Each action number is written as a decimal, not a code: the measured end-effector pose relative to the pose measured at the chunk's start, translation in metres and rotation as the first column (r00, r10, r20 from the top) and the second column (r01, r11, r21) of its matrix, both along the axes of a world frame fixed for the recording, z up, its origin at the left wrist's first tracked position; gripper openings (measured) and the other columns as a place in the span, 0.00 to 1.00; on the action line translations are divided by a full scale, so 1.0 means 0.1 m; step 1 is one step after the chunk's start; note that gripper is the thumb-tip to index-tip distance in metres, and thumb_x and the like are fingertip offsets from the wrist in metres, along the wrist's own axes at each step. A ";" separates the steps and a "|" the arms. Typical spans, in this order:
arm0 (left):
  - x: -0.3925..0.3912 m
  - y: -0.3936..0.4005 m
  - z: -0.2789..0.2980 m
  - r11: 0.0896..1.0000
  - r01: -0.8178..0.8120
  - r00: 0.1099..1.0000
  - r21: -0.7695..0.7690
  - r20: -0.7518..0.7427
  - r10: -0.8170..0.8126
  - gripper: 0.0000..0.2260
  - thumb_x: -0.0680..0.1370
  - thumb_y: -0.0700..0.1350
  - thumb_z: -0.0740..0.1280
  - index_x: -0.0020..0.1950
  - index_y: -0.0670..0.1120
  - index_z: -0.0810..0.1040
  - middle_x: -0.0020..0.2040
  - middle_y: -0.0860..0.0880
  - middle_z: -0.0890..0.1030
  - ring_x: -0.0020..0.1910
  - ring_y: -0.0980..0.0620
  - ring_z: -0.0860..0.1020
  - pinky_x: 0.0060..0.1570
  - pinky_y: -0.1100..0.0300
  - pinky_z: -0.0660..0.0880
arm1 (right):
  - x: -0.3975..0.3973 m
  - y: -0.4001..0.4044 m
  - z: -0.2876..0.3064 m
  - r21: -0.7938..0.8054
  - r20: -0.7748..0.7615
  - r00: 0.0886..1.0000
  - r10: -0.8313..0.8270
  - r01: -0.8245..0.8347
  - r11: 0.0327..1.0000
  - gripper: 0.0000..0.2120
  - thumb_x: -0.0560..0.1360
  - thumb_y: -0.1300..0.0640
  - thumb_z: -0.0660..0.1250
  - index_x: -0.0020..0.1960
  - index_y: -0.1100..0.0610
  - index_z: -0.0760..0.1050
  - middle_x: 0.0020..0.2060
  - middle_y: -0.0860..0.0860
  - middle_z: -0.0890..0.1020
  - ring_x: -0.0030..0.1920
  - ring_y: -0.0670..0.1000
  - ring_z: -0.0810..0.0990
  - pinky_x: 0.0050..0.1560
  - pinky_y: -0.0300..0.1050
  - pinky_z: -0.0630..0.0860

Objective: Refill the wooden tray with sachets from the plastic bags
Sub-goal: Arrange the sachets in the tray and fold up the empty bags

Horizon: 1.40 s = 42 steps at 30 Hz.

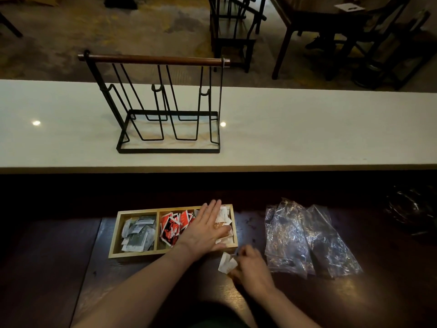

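A wooden tray (113,240) sits on the dark table in front of me. Its left compartment holds grey-white sachets (137,233); the right compartment holds red sachets (171,227) and white sachets (223,215). My left hand (205,229) lies flat with straight fingers on the sachets at the tray's right end. Just outside the tray's near right corner, my right hand (250,266) pinches a white sachet (226,263) above the table. Clear plastic bags (305,240) lie crumpled and flat to the right of the tray.
A raised white counter (307,129) runs across behind the table, carrying a black wire rack (165,110) with a wooden handle. Dark chairs (234,27) and a table stand on the floor beyond. A dark shiny object (411,211) sits at the far right.
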<state>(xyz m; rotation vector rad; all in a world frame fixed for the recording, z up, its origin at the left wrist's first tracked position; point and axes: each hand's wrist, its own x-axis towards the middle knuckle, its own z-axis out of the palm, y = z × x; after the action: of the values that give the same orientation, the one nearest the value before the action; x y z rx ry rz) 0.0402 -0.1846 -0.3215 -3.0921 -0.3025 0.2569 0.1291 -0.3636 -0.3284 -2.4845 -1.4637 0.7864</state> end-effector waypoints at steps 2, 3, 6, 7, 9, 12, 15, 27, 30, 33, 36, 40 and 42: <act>0.02 -0.01 0.02 1.000 -0.012 0.999 0.018 -0.035 0.012 0.24 0.77 0.67 0.51 0.67 0.55 0.64 0.76 0.32 0.41 0.76 0.35 0.43 0.72 0.38 0.39 | -0.10 -0.01 -0.05 -0.003 0.060 0.998 0.007 -0.007 1.000 0.18 0.74 0.46 0.64 0.62 0.49 0.75 0.59 0.48 0.70 0.60 0.51 0.68 0.61 0.42 0.68; 0.02 -0.02 0.04 1.000 -0.009 0.999 0.020 -0.043 0.010 0.25 0.76 0.67 0.51 0.67 0.55 0.65 0.77 0.32 0.43 0.76 0.35 0.45 0.72 0.37 0.40 | -0.13 -0.01 -0.07 -0.025 0.084 0.996 0.016 -0.014 1.000 0.18 0.74 0.48 0.64 0.62 0.49 0.74 0.59 0.49 0.70 0.60 0.52 0.68 0.60 0.44 0.69; 0.03 -0.01 0.09 1.000 0.010 0.999 0.008 -0.036 -0.009 0.25 0.75 0.67 0.54 0.66 0.55 0.66 0.77 0.34 0.51 0.76 0.36 0.52 0.73 0.37 0.44 | -0.22 0.04 -0.09 -0.063 0.110 0.994 -0.009 0.016 0.998 0.18 0.74 0.56 0.62 0.63 0.52 0.71 0.59 0.52 0.70 0.61 0.54 0.69 0.58 0.46 0.69; 0.03 -0.02 0.10 1.000 0.015 1.000 0.009 -0.023 -0.014 0.25 0.75 0.67 0.55 0.65 0.54 0.67 0.76 0.35 0.54 0.75 0.37 0.55 0.73 0.38 0.47 | -0.23 0.05 -0.09 -0.058 0.099 0.994 -0.041 0.046 0.997 0.17 0.74 0.57 0.62 0.63 0.52 0.70 0.59 0.53 0.71 0.61 0.54 0.69 0.57 0.46 0.69; 0.02 -0.02 0.11 1.000 0.025 1.000 -0.001 -0.003 -0.025 0.24 0.75 0.66 0.56 0.66 0.54 0.67 0.75 0.36 0.59 0.73 0.37 0.59 0.72 0.40 0.53 | -0.22 0.06 -0.08 -0.063 0.070 0.994 -0.084 0.089 0.994 0.17 0.73 0.59 0.62 0.61 0.51 0.67 0.57 0.53 0.74 0.60 0.55 0.71 0.55 0.47 0.70; -0.03 -0.03 0.04 0.999 0.015 1.000 -0.036 0.012 -0.015 0.24 0.77 0.64 0.55 0.70 0.56 0.63 0.73 0.38 0.63 0.70 0.38 0.63 0.69 0.43 0.62 | -0.16 0.03 -0.03 -0.086 -0.004 0.992 -0.125 0.124 0.989 0.17 0.72 0.59 0.63 0.59 0.53 0.65 0.53 0.54 0.79 0.57 0.56 0.74 0.53 0.49 0.71; -0.07 0.02 -0.01 0.997 0.020 0.999 -0.070 0.028 -0.018 0.23 0.80 0.59 0.52 0.74 0.60 0.53 0.73 0.40 0.63 0.70 0.39 0.63 0.68 0.44 0.63 | 0.00 -0.01 0.11 -0.040 -0.218 0.956 -0.194 0.190 0.981 0.19 0.73 0.57 0.66 0.62 0.55 0.66 0.54 0.53 0.80 0.55 0.55 0.78 0.51 0.46 0.73; -0.06 0.01 0.03 0.998 -0.040 0.999 0.043 0.020 0.039 0.35 0.78 0.65 0.50 0.76 0.42 0.54 0.77 0.40 0.57 0.74 0.42 0.60 0.73 0.46 0.54 | 0.53 0.87 0.67 0.365 -0.348 0.913 -0.212 0.340 0.867 0.10 0.73 0.67 0.65 0.50 0.56 0.78 0.44 0.48 0.83 0.46 0.44 0.79 0.44 0.27 0.70; -0.08 -0.04 0.11 0.996 -0.090 0.993 0.008 0.074 0.089 0.38 0.75 0.69 0.53 0.73 0.40 0.61 0.75 0.39 0.63 0.73 0.41 0.63 0.72 0.46 0.58 | 0.47 1.07 0.59 0.371 -0.299 0.939 -0.169 0.277 0.886 0.12 0.72 0.70 0.64 0.49 0.58 0.79 0.46 0.51 0.84 0.49 0.48 0.81 0.49 0.34 0.73; -0.19 -0.09 0.16 0.987 -0.158 0.980 -0.020 0.119 0.159 0.36 0.75 0.67 0.55 0.71 0.41 0.64 0.72 0.39 0.68 0.72 0.41 0.65 0.72 0.45 0.60 | 0.42 1.13 0.48 0.345 -0.242 0.965 -0.102 0.183 0.921 0.13 0.73 0.69 0.60 0.52 0.58 0.78 0.50 0.54 0.81 0.53 0.53 0.77 0.55 0.47 0.73; -0.36 -0.14 0.16 0.965 -0.255 0.951 -0.057 0.166 0.261 0.32 0.75 0.64 0.61 0.69 0.43 0.69 0.70 0.39 0.71 0.71 0.42 0.68 0.70 0.45 0.64 | 0.40 1.16 0.37 0.273 -0.062 0.998 0.004 0.013 0.962 0.13 0.75 0.65 0.61 0.58 0.56 0.75 0.53 0.55 0.77 0.56 0.55 0.72 0.57 0.47 0.68; -0.49 -0.17 0.10 0.966 -0.246 0.947 -0.077 0.195 0.257 0.31 0.72 0.61 0.67 0.69 0.44 0.72 0.69 0.41 0.73 0.70 0.44 0.70 0.68 0.43 0.67 | 0.34 1.18 0.30 0.147 0.199 0.966 0.164 -0.195 0.970 0.14 0.77 0.60 0.58 0.62 0.54 0.70 0.57 0.53 0.73 0.59 0.55 0.69 0.58 0.48 0.65; -0.49 -0.18 0.08 0.967 -0.248 0.952 -0.067 0.171 0.256 0.31 0.72 0.61 0.68 0.70 0.45 0.71 0.69 0.42 0.73 0.70 0.44 0.69 0.68 0.44 0.65 | 0.30 1.19 0.28 0.092 0.261 0.941 0.215 -0.246 0.965 0.15 0.77 0.60 0.58 0.63 0.56 0.68 0.58 0.55 0.72 0.60 0.56 0.69 0.59 0.49 0.64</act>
<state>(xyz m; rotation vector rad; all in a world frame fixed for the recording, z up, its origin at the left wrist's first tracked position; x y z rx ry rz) -0.0084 -0.2030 -0.3135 -3.1207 -0.7088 -0.0112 0.1591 -0.2450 -0.3001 -2.4159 -1.8541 0.4085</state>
